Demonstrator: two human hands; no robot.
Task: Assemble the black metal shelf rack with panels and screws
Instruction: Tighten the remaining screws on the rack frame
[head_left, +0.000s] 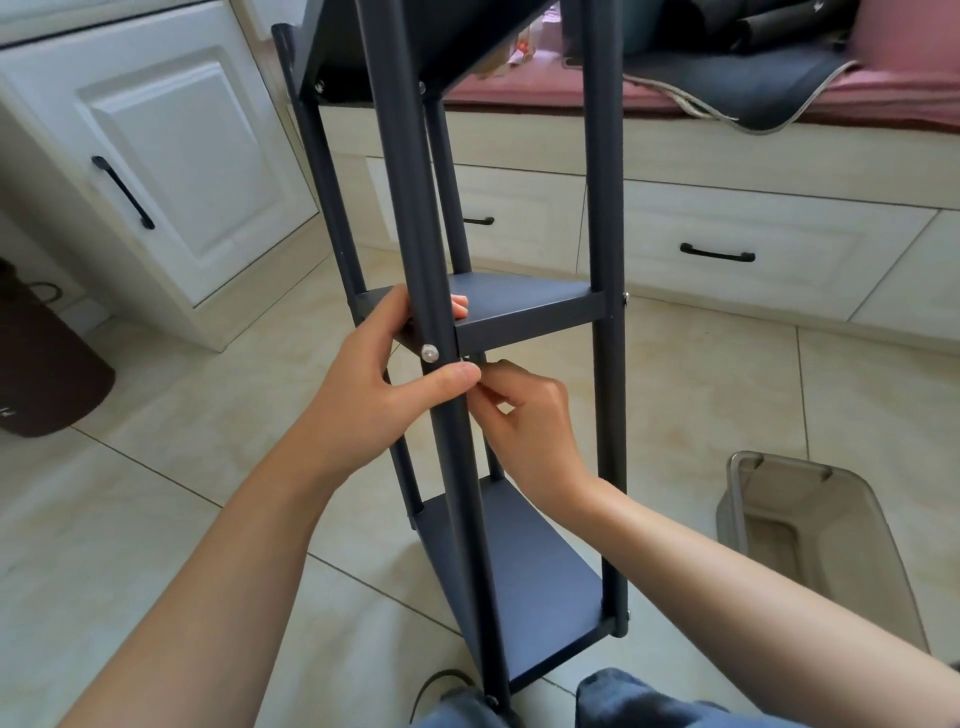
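The black metal shelf rack (605, 208) stands upright on the tiled floor right in front of me. Its top panel (374, 41), middle panel (519, 304) and bottom panel (530, 577) sit between the posts. A silver screw head (429, 353) shows on the near left post (457, 467) at the middle panel's corner. My left hand (363, 384) grips that post at the corner, thumb just below the screw and fingers wrapped behind. My right hand (530, 415) is under the middle panel, its fingertips pinching something small that the post and my left thumb hide.
A clear plastic bin (810, 530) stands on the floor to the right, a dark brown bin (41, 358) to the left. White cabinets (171, 156) and a drawer bench (727, 244) with a pink cushion and dark cloth (753, 88) lie behind. My knees (649, 701) touch the rack's foot.
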